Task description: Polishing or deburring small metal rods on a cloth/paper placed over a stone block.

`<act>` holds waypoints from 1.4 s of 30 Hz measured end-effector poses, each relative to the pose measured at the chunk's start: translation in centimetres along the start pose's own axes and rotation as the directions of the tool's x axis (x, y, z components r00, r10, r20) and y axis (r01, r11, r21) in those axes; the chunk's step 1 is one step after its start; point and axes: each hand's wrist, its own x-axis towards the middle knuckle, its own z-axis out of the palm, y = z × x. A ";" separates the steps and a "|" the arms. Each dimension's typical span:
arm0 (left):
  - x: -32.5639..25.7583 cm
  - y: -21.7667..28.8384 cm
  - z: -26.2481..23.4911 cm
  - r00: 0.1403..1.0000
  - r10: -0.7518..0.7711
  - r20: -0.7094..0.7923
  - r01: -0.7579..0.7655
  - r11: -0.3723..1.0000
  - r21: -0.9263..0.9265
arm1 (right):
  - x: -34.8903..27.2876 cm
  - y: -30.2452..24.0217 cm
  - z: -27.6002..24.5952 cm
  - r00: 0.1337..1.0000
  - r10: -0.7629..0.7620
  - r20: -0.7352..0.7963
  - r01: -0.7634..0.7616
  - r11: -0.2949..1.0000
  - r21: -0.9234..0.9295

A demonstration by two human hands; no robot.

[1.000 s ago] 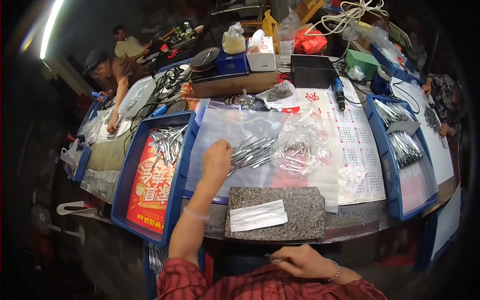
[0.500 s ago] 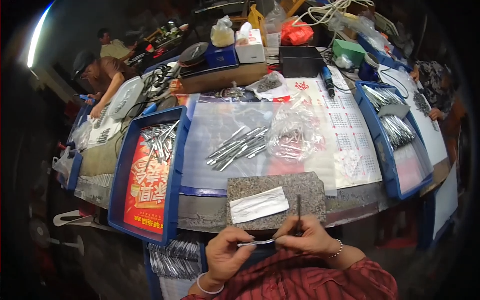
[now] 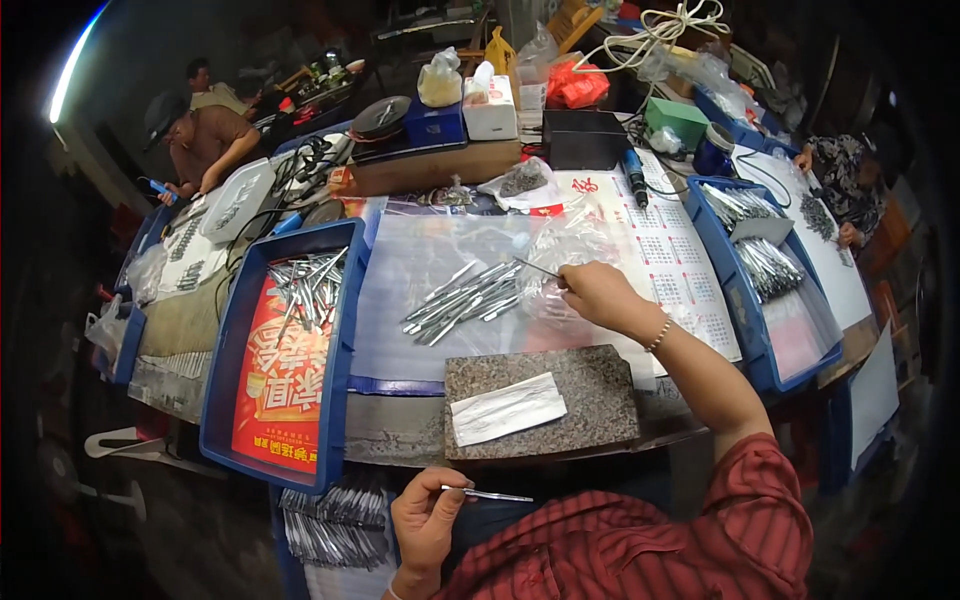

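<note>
My left hand (image 3: pixel 428 517) is low by my lap and pinches a thin metal rod (image 3: pixel 490 494) that points right. My right hand (image 3: pixel 597 292) reaches over the table and holds a second thin metal rod (image 3: pixel 540 268) by its end, just right of a heap of metal rods (image 3: pixel 462 300) lying on a clear plastic sheet (image 3: pixel 420 270). A crumpled clear plastic bag (image 3: pixel 570 245) lies under and behind that hand. In front of me lies a grey stone slab (image 3: pixel 590 395) with a white strip of paper (image 3: pixel 507 408) on it.
A blue tray (image 3: pixel 225 380) with a red printed sheet and several rods stands at left. Another blue tray (image 3: pixel 745 320) with rods is at right. More rods lie in a bin (image 3: pixel 335 520) below the table. Other people work at far left (image 3: pixel 205 145) and far right (image 3: pixel 845 185).
My right hand has left my lap and reached out to the rod heap with one rod. My left hand stayed low, keeping the other rod.
</note>
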 end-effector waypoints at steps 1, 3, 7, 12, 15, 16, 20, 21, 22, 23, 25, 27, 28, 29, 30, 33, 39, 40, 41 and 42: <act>-0.3 0.1 -0.2 1.000 -0.020 -0.024 0.020 1.000 0.002 | 0.6 0.5 1.0 0.997 0.014 0.077 -0.005 0.993 -0.119; -0.6 -0.2 -0.9 1.000 -0.008 -0.009 0.008 1.000 0.028 | 1.1 1.4 2.8 0.989 0.036 0.141 0.001 0.966 -0.259; -0.7 -0.5 -1.1 1.000 -0.023 -0.021 0.024 0.999 0.026 | 1.0 1.1 2.9 0.997 -0.013 0.077 0.033 0.963 -0.266; 0.0 -0.7 -0.5 0.997 -0.052 0.048 0.052 0.999 0.006 | -0.5 -0.5 -0.2 0.991 0.096 -0.095 -0.094 0.995 0.027; 0.8 -0.9 0.1 0.995 -0.097 0.013 0.097 0.995 0.032 | -3.2 -5.5 -2.1 0.988 0.120 -0.101 -0.068 0.908 0.414; 0.9 -1.3 0.1 0.992 -0.122 -0.007 0.122 0.991 0.061 | -4.7 -7.1 -2.3 0.996 0.093 0.005 -0.077 0.794 0.602; 2.8 -1.9 1.8 0.965 -0.246 0.085 0.250 0.968 -0.036 | -10.3 -11.4 -2.6 0.916 -0.102 0.388 -0.298 0.475 0.828; 3.1 -1.9 2.2 0.961 -0.255 0.111 0.262 0.963 -0.062 | -10.8 -11.7 -1.8 0.902 -0.128 0.413 -0.333 0.402 0.853; 3.3 -2.2 2.3 0.952 -0.252 0.175 0.269 0.960 -0.081 | -11.0 -11.9 -0.9 0.890 -0.156 0.429 -0.363 0.328 0.872; 3.5 -2.2 2.3 0.949 -0.269 0.163 0.285 0.956 -0.077 | -11.2 -11.7 -0.1 0.890 -0.165 0.426 -0.352 0.347 0.869; 3.6 -2.0 2.3 0.933 -0.275 0.233 0.296 0.953 -0.060 | -11.7 -11.5 0.8 0.888 -0.163 0.431 -0.364 0.324 0.873; 3.2 -2.0 2.5 0.937 -0.283 0.203 0.302 0.951 -0.067 | -12.0 -11.3 1.3 0.902 -0.158 0.402 -0.327 0.359 0.874; 3.0 -2.3 2.4 0.953 -0.250 0.168 0.268 0.959 -0.089 | -12.1 -11.6 1.0 0.901 -0.148 0.407 -0.314 0.423 0.850; 2.8 -2.6 2.3 0.967 -0.216 0.134 0.231 0.967 -0.111 | -12.1 -12.0 0.7 0.902 -0.138 0.410 -0.299 0.486 0.821; 2.7 -2.7 2.2 0.968 -0.218 0.128 0.232 0.967 -0.106 | -12.4 -12.3 0.8 0.920 -0.100 0.379 -0.288 0.483 0.827; 2.4 -3.3 2.3 0.977 -0.210 0.021 0.211 0.968 -0.134 | -13.2 -12.1 1.2 0.976 -0.148 0.158 -0.018 0.671 0.741; 2.4 -3.5 2.1 0.975 -0.221 -0.017 0.202 0.919 -0.340 | -13.7 -13.0 1.1 0.972 -0.233 -0.016 0.184 0.722 0.667; 2.4 -3.5 2.1 0.975 -0.222 -0.018 0.203 0.918 -0.340 | -13.6 -13.0 1.0 0.964 -0.264 -0.024 0.219 0.741 0.635; 2.3 -3.4 2.2 0.975 -0.220 -0.005 0.206 0.922 -0.327 | -13.5 -13.1 1.0 0.964 -0.264 -0.023 0.218 0.740 0.636; 2.3 -3.3 2.1 0.976 -0.218 0.008 0.209 0.926 -0.314 | -13.4 -13.2 1.0 0.955 -0.294 -0.043 0.260 0.756 0.600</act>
